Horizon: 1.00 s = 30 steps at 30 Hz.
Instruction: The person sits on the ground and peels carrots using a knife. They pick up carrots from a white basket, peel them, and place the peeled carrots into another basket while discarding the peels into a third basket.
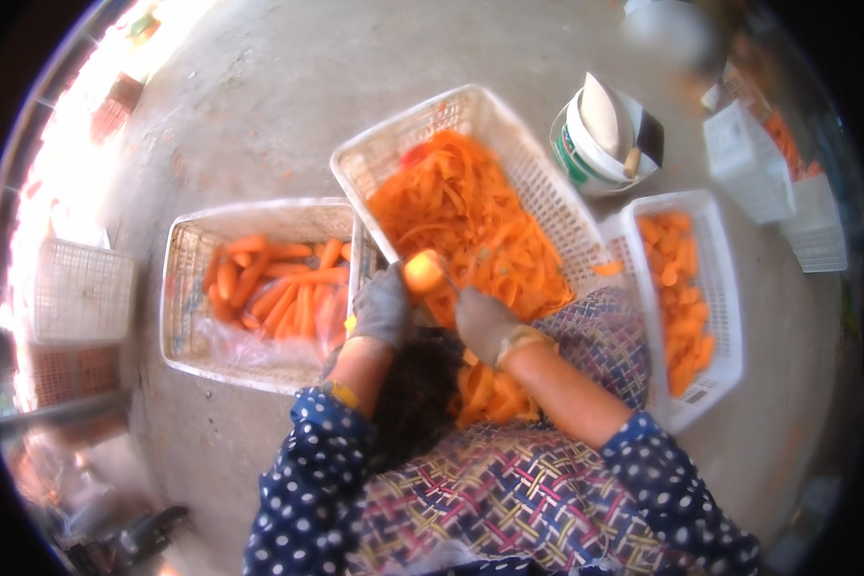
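In my gloved left hand [383,308] is a peeled carrot [425,272], its bright end turned up toward me. A thin-bladed tool [449,278] sticks out of my gloved right hand [486,325] and touches or nearly touches the carrot; blur hides whether it is a peeler or a knife. Below both hands, a white plastic crate [547,169] holds a heap of carrot peelings [468,209]. More peelings [497,392] lie on my patterned apron [504,497]. Whole carrots [288,288] fill part of a crate [187,317] by my left hand, some under clear plastic film [237,345].
Right of my knees stands a white crate [727,317] of peeled carrot pieces [680,302]. A white bucket [579,162] behind it holds a wooden-handled blade [641,147] and a pale object. Stacked crates [83,288] stand at left, more crates [749,158] at far right, on a concrete floor [259,108].
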Each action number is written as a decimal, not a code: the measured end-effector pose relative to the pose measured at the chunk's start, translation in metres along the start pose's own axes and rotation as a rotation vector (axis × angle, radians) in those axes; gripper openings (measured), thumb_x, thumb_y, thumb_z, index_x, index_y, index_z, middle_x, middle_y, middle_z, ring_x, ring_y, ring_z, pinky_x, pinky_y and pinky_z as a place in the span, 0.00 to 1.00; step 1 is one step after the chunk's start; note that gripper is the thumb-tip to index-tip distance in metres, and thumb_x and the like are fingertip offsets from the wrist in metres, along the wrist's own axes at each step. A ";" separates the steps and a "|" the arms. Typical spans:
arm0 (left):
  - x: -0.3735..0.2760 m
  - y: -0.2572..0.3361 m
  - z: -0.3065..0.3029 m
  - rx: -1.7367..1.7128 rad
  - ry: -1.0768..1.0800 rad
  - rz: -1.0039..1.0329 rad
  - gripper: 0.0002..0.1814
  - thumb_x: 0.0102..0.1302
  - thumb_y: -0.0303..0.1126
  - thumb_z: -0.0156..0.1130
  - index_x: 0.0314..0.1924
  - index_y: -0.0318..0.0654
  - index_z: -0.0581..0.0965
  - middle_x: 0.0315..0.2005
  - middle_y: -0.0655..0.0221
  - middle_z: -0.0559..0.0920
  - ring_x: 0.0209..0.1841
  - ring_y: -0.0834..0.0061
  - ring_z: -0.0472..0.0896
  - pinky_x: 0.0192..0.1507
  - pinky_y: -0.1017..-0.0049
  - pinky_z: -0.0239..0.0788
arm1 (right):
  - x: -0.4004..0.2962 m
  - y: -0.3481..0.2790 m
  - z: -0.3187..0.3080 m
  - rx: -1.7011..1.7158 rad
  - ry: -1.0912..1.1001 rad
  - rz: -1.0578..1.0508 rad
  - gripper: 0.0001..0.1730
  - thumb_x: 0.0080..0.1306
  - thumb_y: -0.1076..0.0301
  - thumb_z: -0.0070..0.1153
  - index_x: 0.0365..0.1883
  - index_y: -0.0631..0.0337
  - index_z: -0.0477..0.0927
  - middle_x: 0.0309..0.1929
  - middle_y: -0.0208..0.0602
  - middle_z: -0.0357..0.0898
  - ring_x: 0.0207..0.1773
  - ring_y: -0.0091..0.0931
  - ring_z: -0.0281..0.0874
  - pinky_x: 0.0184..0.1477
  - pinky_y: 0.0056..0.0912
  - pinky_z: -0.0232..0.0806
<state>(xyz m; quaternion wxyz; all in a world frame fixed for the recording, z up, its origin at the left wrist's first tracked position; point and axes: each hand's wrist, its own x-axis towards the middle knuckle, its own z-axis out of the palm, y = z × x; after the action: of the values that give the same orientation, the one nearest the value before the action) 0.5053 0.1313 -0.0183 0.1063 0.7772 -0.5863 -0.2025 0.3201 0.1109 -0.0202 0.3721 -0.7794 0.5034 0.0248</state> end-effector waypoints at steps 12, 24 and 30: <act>0.022 -0.032 0.002 -0.803 -0.074 0.044 0.34 0.52 0.25 0.74 0.61 0.39 0.74 0.49 0.62 0.83 0.53 0.68 0.80 0.54 0.69 0.74 | 0.040 -0.009 -0.059 -0.588 -0.350 -0.191 0.20 0.72 0.55 0.49 0.50 0.62 0.81 0.49 0.50 0.81 0.52 0.40 0.80 0.53 0.42 0.72; 0.005 0.129 -0.086 -0.959 -0.436 0.196 0.21 0.61 0.36 0.71 0.49 0.32 0.78 0.32 0.69 0.82 0.33 0.77 0.80 0.37 0.77 0.74 | -0.139 0.119 -0.147 1.028 0.499 0.233 0.18 0.74 0.56 0.51 0.40 0.65 0.76 0.28 0.37 0.75 0.21 0.23 0.73 0.20 0.25 0.68; 0.009 0.228 -0.048 -0.957 -1.003 0.416 0.24 0.62 0.36 0.72 0.54 0.33 0.78 0.38 0.67 0.83 0.40 0.76 0.82 0.44 0.76 0.76 | -0.225 0.223 -0.095 1.382 0.935 0.440 0.24 0.70 0.46 0.57 0.47 0.60 0.73 0.19 0.33 0.71 0.16 0.25 0.71 0.18 0.29 0.66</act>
<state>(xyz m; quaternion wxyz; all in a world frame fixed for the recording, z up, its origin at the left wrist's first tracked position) 0.3303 0.0533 0.1154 0.1893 0.3313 -0.5473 -0.7449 -0.0014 0.1775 0.0179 0.5041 -0.1932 0.6465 -0.5391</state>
